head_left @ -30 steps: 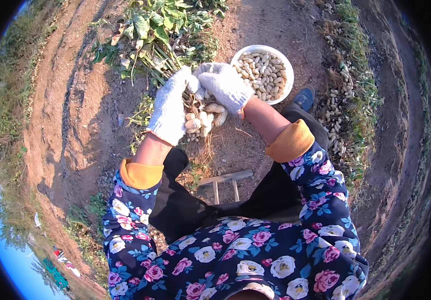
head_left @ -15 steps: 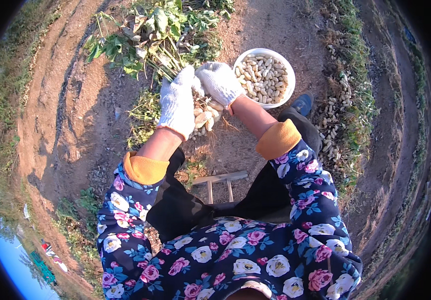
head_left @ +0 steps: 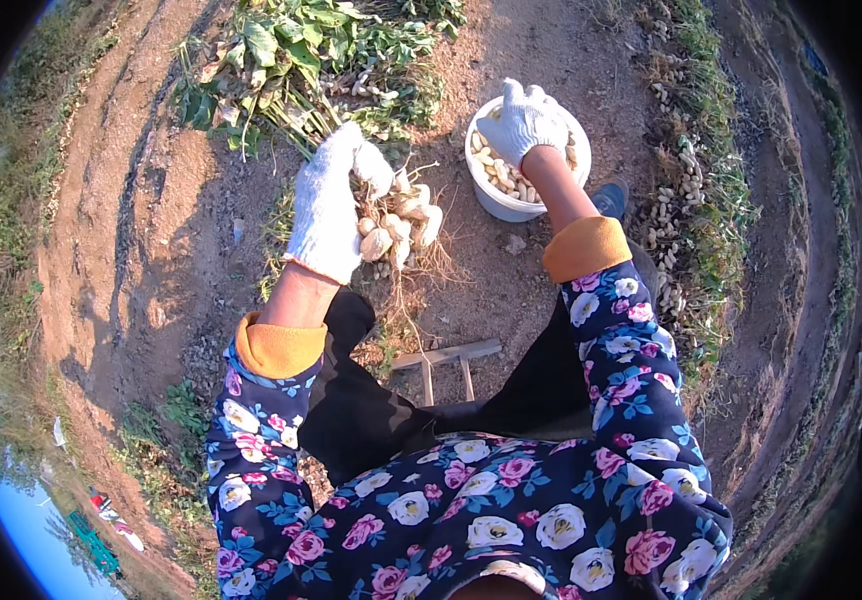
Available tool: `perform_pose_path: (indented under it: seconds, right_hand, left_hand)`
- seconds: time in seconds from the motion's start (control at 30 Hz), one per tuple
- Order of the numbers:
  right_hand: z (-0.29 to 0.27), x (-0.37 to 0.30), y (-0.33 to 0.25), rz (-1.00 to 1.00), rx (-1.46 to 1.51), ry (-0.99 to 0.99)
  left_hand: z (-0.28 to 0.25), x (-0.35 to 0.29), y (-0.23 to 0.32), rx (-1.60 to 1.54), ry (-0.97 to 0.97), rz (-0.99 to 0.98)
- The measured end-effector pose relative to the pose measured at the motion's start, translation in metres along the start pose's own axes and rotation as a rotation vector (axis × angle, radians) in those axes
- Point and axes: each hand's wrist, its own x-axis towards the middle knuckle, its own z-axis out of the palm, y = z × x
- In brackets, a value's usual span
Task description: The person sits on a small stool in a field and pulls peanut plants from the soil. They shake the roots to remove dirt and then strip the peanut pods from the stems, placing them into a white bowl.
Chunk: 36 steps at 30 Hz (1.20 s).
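My left hand (head_left: pixel 326 205), in a white knitted glove, is closed round the stems of an uprooted peanut plant (head_left: pixel 291 115). Its green leaves fan out beyond the fist, and a cluster of pale peanuts (head_left: pixel 401 225) with thin roots hangs on the near side. My right hand (head_left: pixel 526 125), gloved alike, is over a white bucket (head_left: pixel 504 208) of shelled-looking whole pods, the loose peanuts (head_left: pixel 501 172). Its fingers are curled downward; whatever they hold is hidden under the glove.
Pulled peanut plants (head_left: pixel 391 80) lie on the soil beyond my left hand. Along the right runs a row of plants with pods (head_left: pixel 686 185). A wooden frame (head_left: pixel 446 354) lies between my legs, and my shoe (head_left: pixel 611 198) is beside the bucket.
My right hand has left the peanut cluster and moved right, over the bucket. My left hand keeps hold of the plant, whose pods now show more fully.
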Motion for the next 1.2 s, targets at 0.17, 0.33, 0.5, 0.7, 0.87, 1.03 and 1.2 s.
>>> perform_pose_path:
  seconds: [0.17, 0.33, 0.5, 0.7, 0.87, 1.03, 1.2]
  right_hand:
    - [-0.055, -0.020, -0.030, -0.191, 0.709, -0.395]
    - [-0.069, -0.071, -0.059, -0.733, 0.927, -0.010]
    - [-0.058, -0.082, -0.084, -0.926, 0.775, 0.232]
    - [-0.055, -0.080, -0.080, -0.703, 0.857, 0.048]
    - [-0.034, -0.064, -0.068, 0.054, 1.902, -0.731]
    - [-0.040, -0.071, -0.090, -0.217, 1.576, -0.462]
    - [-0.045, -0.072, -0.092, 0.084, 1.753, -0.682]
  left_hand:
    - [-0.026, 0.009, -0.001, 0.069, 0.111, 0.134]
    - [-0.018, 0.008, 0.012, -0.118, 0.337, -0.090]
    - [-0.022, 0.011, 0.002, -0.125, 0.278, 0.036]
    - [-0.026, 0.015, -0.006, -0.051, 0.102, 0.195]
    - [-0.011, 0.005, 0.003, 0.126, 0.098, 0.124]
    - [-0.016, 0.005, 0.000, 0.167, 0.199, 0.097]
    - [-0.019, 0.011, -0.006, 0.134, 0.270, 0.128]
